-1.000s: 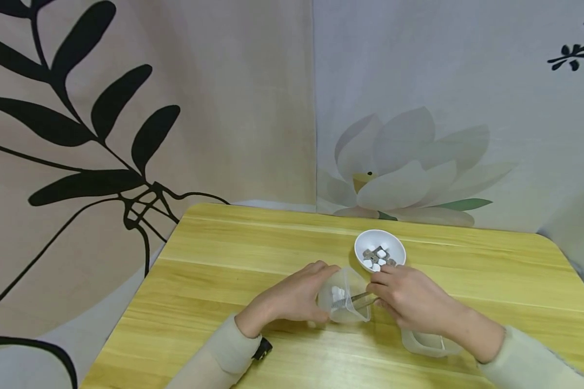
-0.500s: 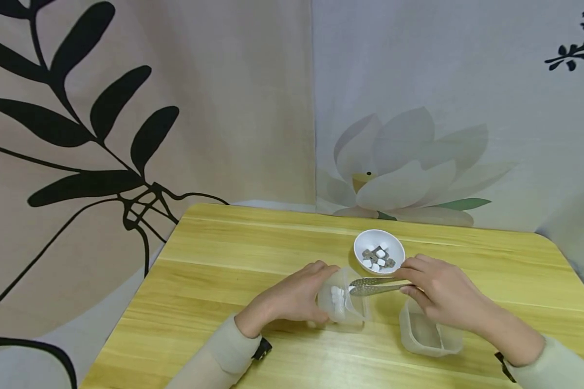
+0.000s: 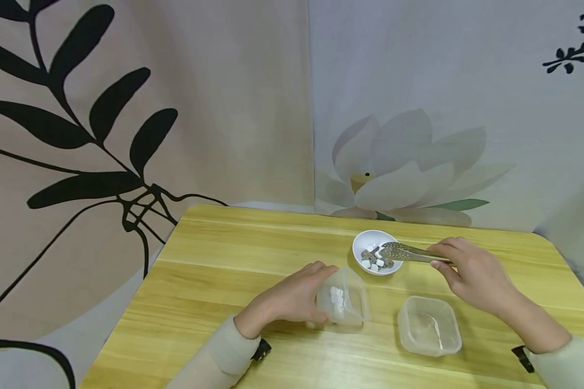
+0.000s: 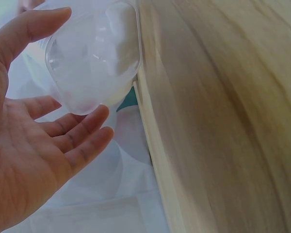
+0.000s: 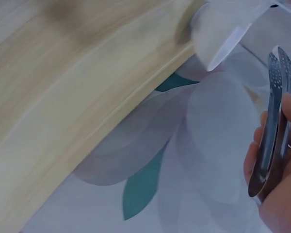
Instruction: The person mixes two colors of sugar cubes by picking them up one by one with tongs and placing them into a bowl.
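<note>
My left hand [image 3: 297, 297] holds a clear plastic container [image 3: 356, 302] tipped with its mouth to the right. Small white pieces [image 3: 337, 298] lie inside it. In the left wrist view, thumb and fingers span the container's base [image 4: 87, 63]. My right hand [image 3: 477, 275] grips metal tongs [image 3: 416, 254] with perforated tips, seen lengthwise in the right wrist view. Those tips are over a white bowl [image 3: 368, 238] containing white cubes and grey-brown pieces. A bit of white shows at the tongs' tips [image 5: 276, 50]; whether it is pinched there is hard to tell.
A second clear plastic container [image 3: 430, 337] stands upright on the wooden table [image 3: 253, 237], below the right hand. Behind the table hangs a cloth backdrop [image 3: 243, 108] with printed leaves and a flower.
My right hand has drawn the tongs out of the tipped container and carried them up and right, over the white bowl. My left hand and its container have stayed put.
</note>
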The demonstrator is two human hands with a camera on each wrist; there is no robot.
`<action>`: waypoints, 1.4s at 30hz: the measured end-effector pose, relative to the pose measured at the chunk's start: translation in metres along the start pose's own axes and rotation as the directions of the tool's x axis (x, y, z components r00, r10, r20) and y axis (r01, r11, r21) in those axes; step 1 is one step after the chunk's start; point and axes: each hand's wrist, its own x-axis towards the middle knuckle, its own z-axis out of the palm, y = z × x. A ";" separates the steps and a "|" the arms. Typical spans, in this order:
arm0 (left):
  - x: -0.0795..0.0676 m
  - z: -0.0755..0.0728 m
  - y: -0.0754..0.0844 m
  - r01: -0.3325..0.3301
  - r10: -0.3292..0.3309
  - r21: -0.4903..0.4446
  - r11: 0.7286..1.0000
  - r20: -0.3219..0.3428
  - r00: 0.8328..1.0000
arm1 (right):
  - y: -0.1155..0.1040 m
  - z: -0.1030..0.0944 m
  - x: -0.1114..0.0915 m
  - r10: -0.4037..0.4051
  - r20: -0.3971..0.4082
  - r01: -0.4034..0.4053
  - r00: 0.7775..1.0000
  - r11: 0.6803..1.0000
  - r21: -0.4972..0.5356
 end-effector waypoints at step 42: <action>-0.003 0.002 0.001 -0.015 0.015 0.031 0.999 0.004 1.000 | -0.054 0.023 0.007 -0.120 0.138 0.115 0.983 0.992 0.048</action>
